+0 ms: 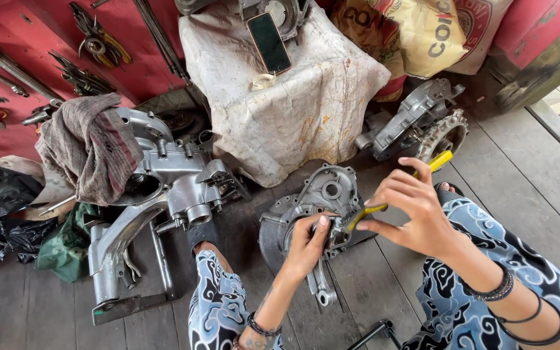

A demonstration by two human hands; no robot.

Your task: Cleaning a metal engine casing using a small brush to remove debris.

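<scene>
We see a grey metal engine case (319, 204) lying on the wooden plank floor (526, 188) between the person's 2 knees, its rounded cover side turned up and a short arm of it pointing toward the camera. The left hand (307, 245) is curled over the near edge of the case, fingers pressed down on a small fitting there, thumb tucked beside it. The right hand (416, 207) pinches a pair of yellow-handled pliers (384, 201); the fingers are wrapped round the handles and the nose of the tool meets the case just beside the left hand's fingertips. We cannot tell what the nose is gripping.

Both legs wear blue patterned trousers (218, 308), and dark bands sit on each wrist.

To the left of the case stands a larger silver engine block (176, 181) with a striped rag (89, 146) draped over its top. Behind the case a white cloth-covered block (293, 104) carries a phone (269, 42) leaning upright and a roll of tape (264, 81). To the right of that lies another grey casing (416, 120) with a toothed ring. Spanners (8, 68) hang on the red wall at the far left, and black bags (4, 207) lie below them.
</scene>
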